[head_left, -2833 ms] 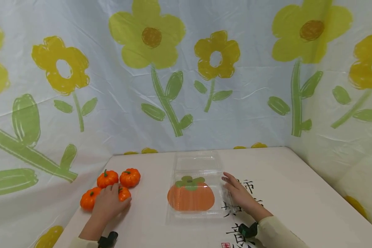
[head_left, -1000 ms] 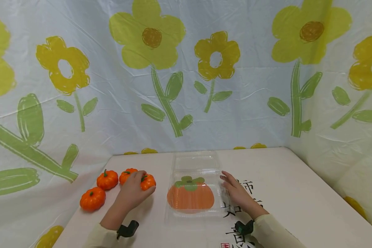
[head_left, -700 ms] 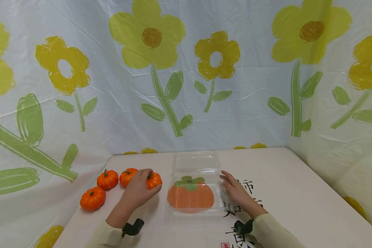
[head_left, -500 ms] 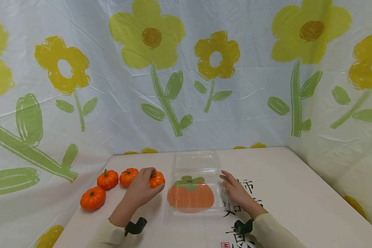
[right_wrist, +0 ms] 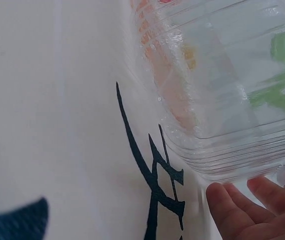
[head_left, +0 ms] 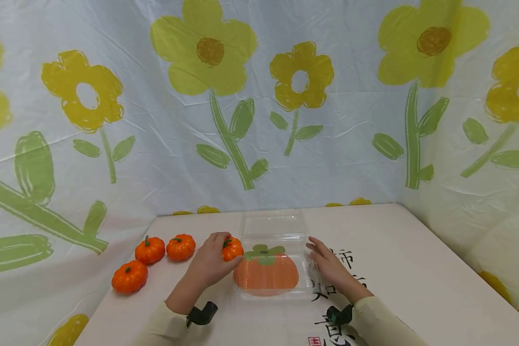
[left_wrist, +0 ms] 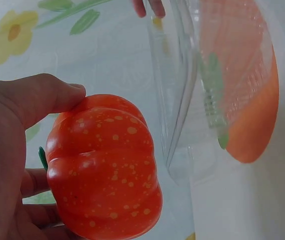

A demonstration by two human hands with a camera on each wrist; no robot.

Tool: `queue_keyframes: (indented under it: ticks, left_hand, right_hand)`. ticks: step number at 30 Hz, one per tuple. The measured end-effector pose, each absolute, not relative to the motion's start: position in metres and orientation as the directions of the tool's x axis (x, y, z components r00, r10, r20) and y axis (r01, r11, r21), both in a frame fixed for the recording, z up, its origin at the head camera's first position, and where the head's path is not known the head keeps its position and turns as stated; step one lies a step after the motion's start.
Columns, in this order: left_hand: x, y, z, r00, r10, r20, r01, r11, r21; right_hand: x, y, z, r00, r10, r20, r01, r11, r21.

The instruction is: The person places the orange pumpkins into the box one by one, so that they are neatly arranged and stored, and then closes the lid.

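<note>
My left hand (head_left: 212, 259) grips a small orange toy pumpkin (head_left: 233, 249) with a green stem, at the left edge of the clear plastic box. In the left wrist view, thumb and fingers curl round the pumpkin (left_wrist: 105, 170), whose skin has pale speckles. The clear hinged box (head_left: 302, 288) stands with its lid (head_left: 274, 225) raised at the back; a printed persimmon on the cloth shows through it. My right hand (head_left: 330, 269) rests its fairly straight fingers against the box's right side. In the right wrist view, fingertips touch the ridged box wall (right_wrist: 242, 155).
Three more toy pumpkins sit at the table's left: one at the front (head_left: 129, 278), one behind it (head_left: 150, 250) and one to the right (head_left: 181, 247). Black lettering (head_left: 346, 259) marks the pale tablecloth (head_left: 406, 269) on the right. A flowered curtain (head_left: 354, 134) encloses the back and sides.
My left hand took a pumpkin from the group at the left and has carried it rightward to the box's left edge. My right hand has stayed at the box's right side.
</note>
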State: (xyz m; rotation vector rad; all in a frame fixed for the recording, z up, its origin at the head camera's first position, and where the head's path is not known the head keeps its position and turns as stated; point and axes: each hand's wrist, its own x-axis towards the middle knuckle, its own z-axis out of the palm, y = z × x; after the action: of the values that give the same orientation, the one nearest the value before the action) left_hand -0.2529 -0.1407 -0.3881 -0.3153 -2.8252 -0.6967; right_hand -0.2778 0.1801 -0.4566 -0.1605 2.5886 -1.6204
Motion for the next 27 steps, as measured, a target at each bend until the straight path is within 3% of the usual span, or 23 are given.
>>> queue_keyframes:
  ticks: [27]
  left_hand:
    - [-0.257, -0.093, -0.395, -0.915, 0.317, 0.251, 0.402, 0.777, 0.484]
  right_hand:
    - [-0.275, 0.179, -0.456, -0.994, -0.109, -0.020, -0.028, 0.421, -0.907]
